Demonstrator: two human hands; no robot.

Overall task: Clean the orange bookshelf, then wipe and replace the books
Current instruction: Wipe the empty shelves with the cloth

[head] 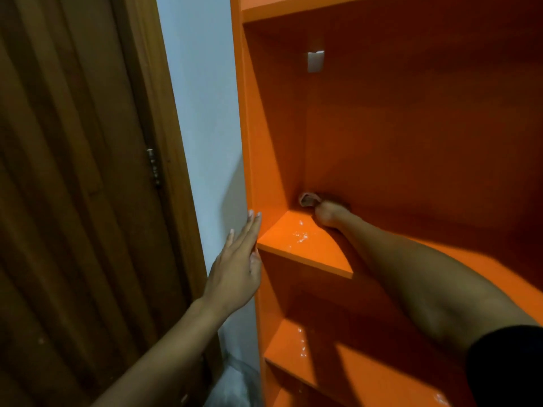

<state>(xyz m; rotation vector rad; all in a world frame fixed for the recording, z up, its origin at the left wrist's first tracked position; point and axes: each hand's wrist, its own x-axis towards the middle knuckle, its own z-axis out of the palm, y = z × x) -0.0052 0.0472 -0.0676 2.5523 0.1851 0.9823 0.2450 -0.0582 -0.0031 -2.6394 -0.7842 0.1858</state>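
Our right hand (324, 215) grips a soft, limp cloth (307, 199) bunched in the wet shelf's (296, 239) back corner (slippery, we judge), while our left hand (238, 259) rests flat, fingers straight, on the bookshelf's (249, 142) side.

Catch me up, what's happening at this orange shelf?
A person is cleaning the orange bookshelf, which holds no books in view. The right hand reaches deep into the back left corner of a shelf, gripping a small cloth. The left hand rests flat, fingers straight, against the shelf's outer left side. Wet glints show on the shelf boards.
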